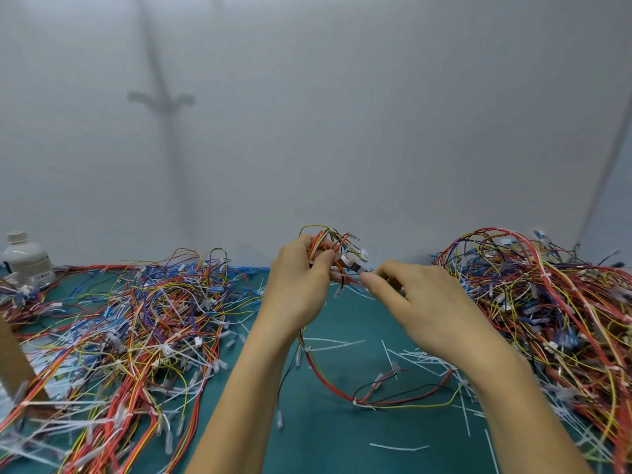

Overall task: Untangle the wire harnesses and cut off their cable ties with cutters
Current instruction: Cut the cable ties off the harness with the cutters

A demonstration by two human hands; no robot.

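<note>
Your left hand [297,282] grips wire bundle [337,246], held above middle of bench [342,439], toward back edge. Your right hand [422,304], fingers curled, pinches one strand [352,280] of it. Hold bundle steady, ease strand out slowly; never yank against ties [357,402].

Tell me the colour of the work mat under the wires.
The work mat is teal green, best seen in the head view.

L grip [294,285] & R grip [420,302] bare, slim fingers; forearms bare to frame edge.
</note>
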